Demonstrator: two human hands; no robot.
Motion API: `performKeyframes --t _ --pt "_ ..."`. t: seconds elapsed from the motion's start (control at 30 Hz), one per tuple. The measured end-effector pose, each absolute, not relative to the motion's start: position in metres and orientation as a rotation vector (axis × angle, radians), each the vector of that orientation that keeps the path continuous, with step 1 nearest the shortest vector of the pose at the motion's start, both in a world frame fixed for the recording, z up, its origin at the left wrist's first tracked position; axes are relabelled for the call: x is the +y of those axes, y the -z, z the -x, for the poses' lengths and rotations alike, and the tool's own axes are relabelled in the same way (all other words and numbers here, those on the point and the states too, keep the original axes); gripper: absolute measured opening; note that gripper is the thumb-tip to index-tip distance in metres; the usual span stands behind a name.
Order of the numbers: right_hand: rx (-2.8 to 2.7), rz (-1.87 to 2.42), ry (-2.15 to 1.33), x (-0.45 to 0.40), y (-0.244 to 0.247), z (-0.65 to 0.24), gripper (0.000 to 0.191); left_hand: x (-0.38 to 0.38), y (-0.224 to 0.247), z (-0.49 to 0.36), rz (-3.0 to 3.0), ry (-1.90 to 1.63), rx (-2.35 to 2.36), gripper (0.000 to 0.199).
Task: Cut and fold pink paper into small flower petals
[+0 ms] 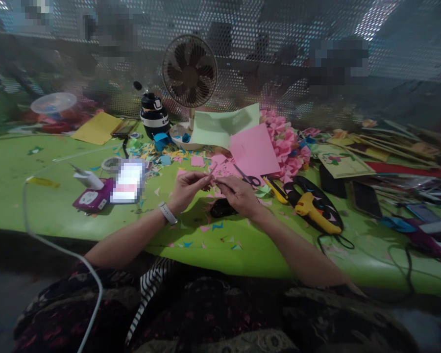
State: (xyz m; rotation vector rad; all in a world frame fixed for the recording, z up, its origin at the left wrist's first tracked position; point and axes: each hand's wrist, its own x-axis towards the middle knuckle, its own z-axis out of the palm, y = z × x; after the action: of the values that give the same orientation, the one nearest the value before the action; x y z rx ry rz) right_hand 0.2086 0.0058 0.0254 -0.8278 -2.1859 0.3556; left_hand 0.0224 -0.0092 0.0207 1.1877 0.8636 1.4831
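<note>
My left hand [191, 190] and my right hand [238, 195] meet fingertip to fingertip above the middle of the table. Both are closed in a pinch on what looks like a small piece of pink paper [213, 169]; fingers hide most of it. Just behind the hands lie pink paper scraps [220, 161] and dark-handled scissors [250, 179]. A large pink sheet [255, 149] leans beyond them, beside a heap of pink paper flowers [283, 142]. Under my right hand sits a black object [222, 208], partly covered. A yellow cutter knife [276, 190] rests to the right.
A yellow glue gun [318, 213] lies on a black holder at right, its cord near the edge. A lit phone [128, 181] and purple power strip [91, 197] are at left, with a white cable [55, 247]. Behind stand a fan [190, 73] and black bottle [154, 117].
</note>
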Motion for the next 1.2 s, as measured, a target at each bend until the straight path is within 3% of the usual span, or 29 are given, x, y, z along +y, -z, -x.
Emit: performKeyframes --t 0.87,1.2 --pt "-2.187 0.705 -0.414 0.0045 -0.0279 -0.2088 0.021 -0.0069 -0.0178 -0.0193 -1.221 -1.501 0.833 0.029" --pt "-2.155 0.698 -0.594 0.0071 -0.0288 -0.2098 0.023 -0.0076 -0.018 -0.0203 -1.233 -1.472 0.817 0.027"
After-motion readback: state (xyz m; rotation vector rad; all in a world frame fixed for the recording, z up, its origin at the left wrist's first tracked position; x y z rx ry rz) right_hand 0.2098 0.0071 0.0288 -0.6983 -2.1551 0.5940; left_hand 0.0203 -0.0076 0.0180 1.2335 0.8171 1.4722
